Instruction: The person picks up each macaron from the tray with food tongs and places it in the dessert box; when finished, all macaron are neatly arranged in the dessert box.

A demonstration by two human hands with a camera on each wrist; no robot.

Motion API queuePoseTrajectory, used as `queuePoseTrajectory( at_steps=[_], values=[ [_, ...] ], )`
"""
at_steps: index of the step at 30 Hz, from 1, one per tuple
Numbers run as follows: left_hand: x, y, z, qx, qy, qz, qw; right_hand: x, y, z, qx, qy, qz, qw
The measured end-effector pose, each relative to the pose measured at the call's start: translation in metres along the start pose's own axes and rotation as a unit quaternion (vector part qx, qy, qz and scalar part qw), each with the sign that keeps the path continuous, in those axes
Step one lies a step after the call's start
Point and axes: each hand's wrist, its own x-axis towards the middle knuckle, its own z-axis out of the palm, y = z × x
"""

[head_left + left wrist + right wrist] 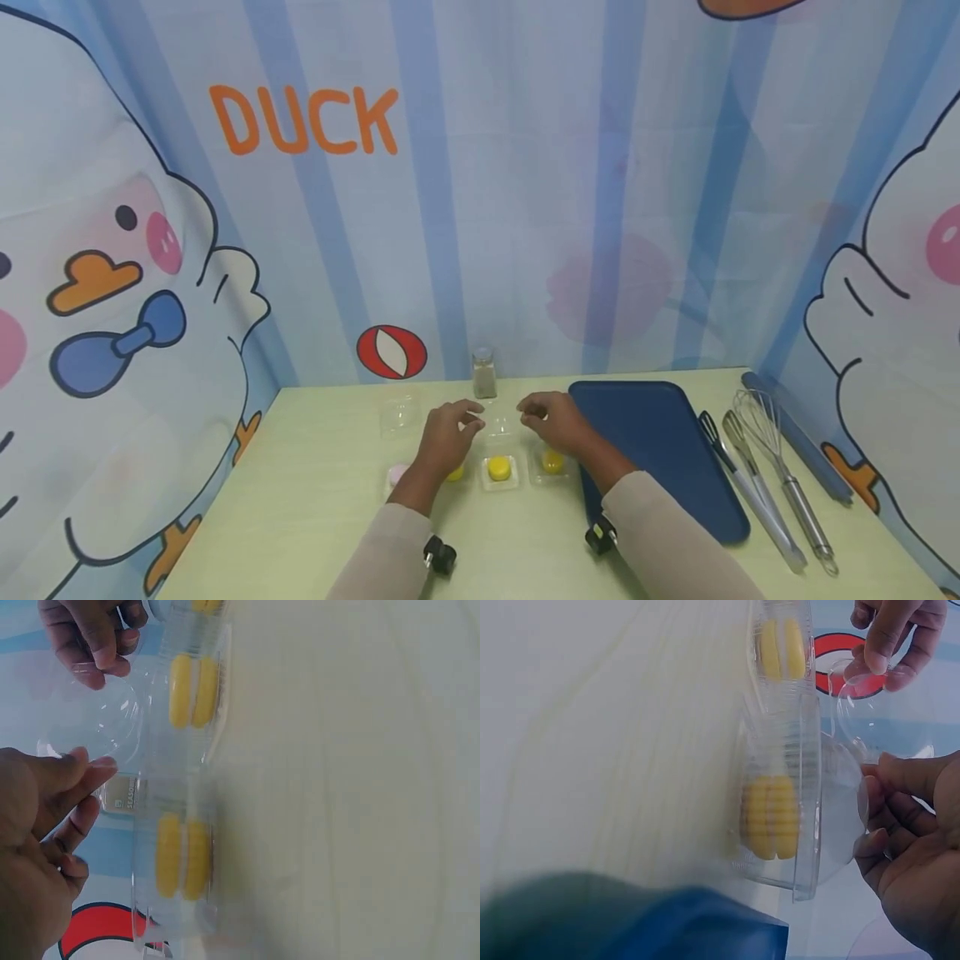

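Between its two sides, a clear plastic lid (498,421) is pinched by my left hand (447,435) and my right hand (557,422), above the table. Thumb and fingertips grip its edges in both wrist views, and the lid (94,724) looks see-through with a rounded raised middle. Just below it, a yellow macaron (498,468) sits in a clear plastic container. Another yellow macaron (552,462) rests in its container under my right wrist. Partly hidden by my left forearm are a third yellow macaron (455,474) and a pink one (397,473).
Another clear lid (399,415) lies at the left on the pale table (315,500). A seasoning jar (484,375) stands at the back. To the right are a dark blue tray (667,458), tongs (761,492), a whisk (791,492) and a long grey-blue bar (802,446).
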Motion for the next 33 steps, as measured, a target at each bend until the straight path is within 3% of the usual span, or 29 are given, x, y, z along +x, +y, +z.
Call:
queuePoseTrajectory(
  at_steps=[4,10,13,19,25,33],
  values=[
    [-0.002,-0.003,-0.003,-0.015,-0.025,0.004,0.9996,-0.002,0.001,-0.001,0.019,-0.013,0.005,0.9997],
    [-0.004,-0.006,-0.006,-0.002,-0.036,0.027,0.9990,-0.006,-0.001,-0.004,0.073,-0.034,0.005,0.9967],
    [-0.006,-0.006,-0.009,-0.019,-0.047,0.022,0.9985,-0.007,-0.002,-0.004,0.092,-0.038,-0.001,0.9951],
    [-0.009,-0.005,-0.015,-0.051,-0.074,0.029,0.9955,-0.008,0.000,-0.003,0.073,-0.034,-0.015,0.9966],
    [-0.010,-0.007,-0.018,-0.094,-0.102,0.003,0.9903,-0.010,0.001,-0.003,0.076,-0.034,-0.017,0.9964],
    [-0.011,-0.013,-0.020,-0.080,-0.115,-0.010,0.9901,-0.013,0.003,-0.004,0.096,-0.054,0.021,0.9937]
  ],
)
